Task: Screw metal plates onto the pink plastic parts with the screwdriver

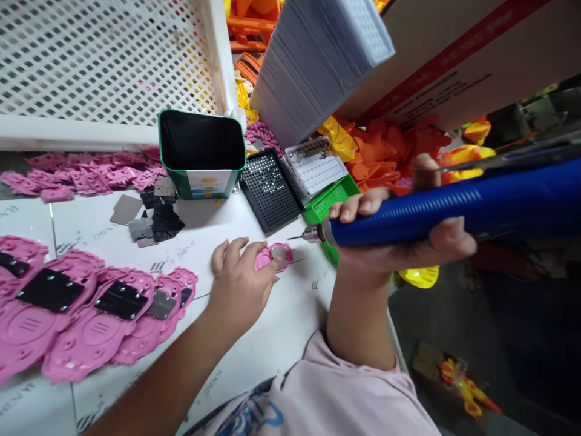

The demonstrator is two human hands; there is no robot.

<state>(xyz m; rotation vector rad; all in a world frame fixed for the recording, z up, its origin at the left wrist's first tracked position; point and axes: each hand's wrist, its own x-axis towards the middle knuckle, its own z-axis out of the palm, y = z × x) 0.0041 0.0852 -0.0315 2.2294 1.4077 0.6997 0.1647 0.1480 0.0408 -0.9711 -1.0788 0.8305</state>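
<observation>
My right hand is wrapped round a blue electric screwdriver, held level with its metal tip pointing left. Just left of that tip, my left hand lies on the white table, fingers curled over a small pink plastic part with a grey metal plate on it. The tip hovers slightly above and right of the part, not touching it.
A row of pink parts with black and grey plates lies at left. Behind stand a green tin, loose metal plates, a black screw tray, a green tray, a white perforated crate and orange parts.
</observation>
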